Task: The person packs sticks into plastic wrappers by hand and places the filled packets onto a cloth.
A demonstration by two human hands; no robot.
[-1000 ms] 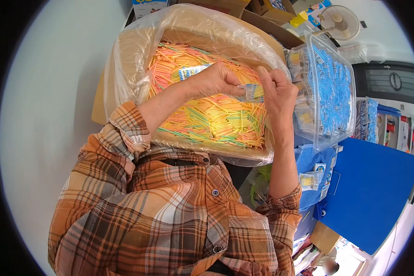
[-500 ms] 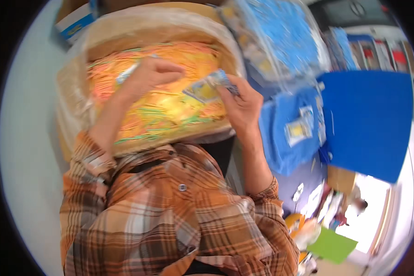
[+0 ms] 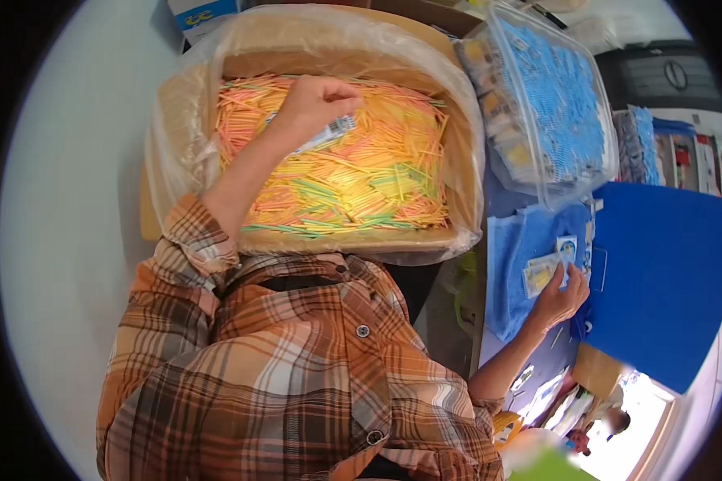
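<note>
Over a lined cardboard box (image 3: 353, 245), my left hand (image 3: 317, 104) has its fingers curled together. Beneath it, a small printed plastic packet (image 3: 329, 135) partly shows; whether these fingers hold it is hidden. Thin sticks (image 3: 361, 180) in pink, orange, yellow and green fill the box. On the right, my right hand (image 3: 561, 298) pinches the edge of a clear plastic packet with a yellow print (image 3: 540, 276), low over a blue cloth (image 3: 509, 276). Beside its fingertips lies a white and blue packet (image 3: 566, 245).
A clear plastic tub (image 3: 549, 104) of blue-topped packets stands right of the box. A blue panel (image 3: 662, 272) rises beyond the cloth. A blue and white carton (image 3: 203, 16) sits at the back left. Two people (image 3: 614, 420) appear far off at lower right.
My right hand has carried a packet from above the box across to the blue cloth. My left hand stays over the sticks. The view has shifted, so the box appears further right.
</note>
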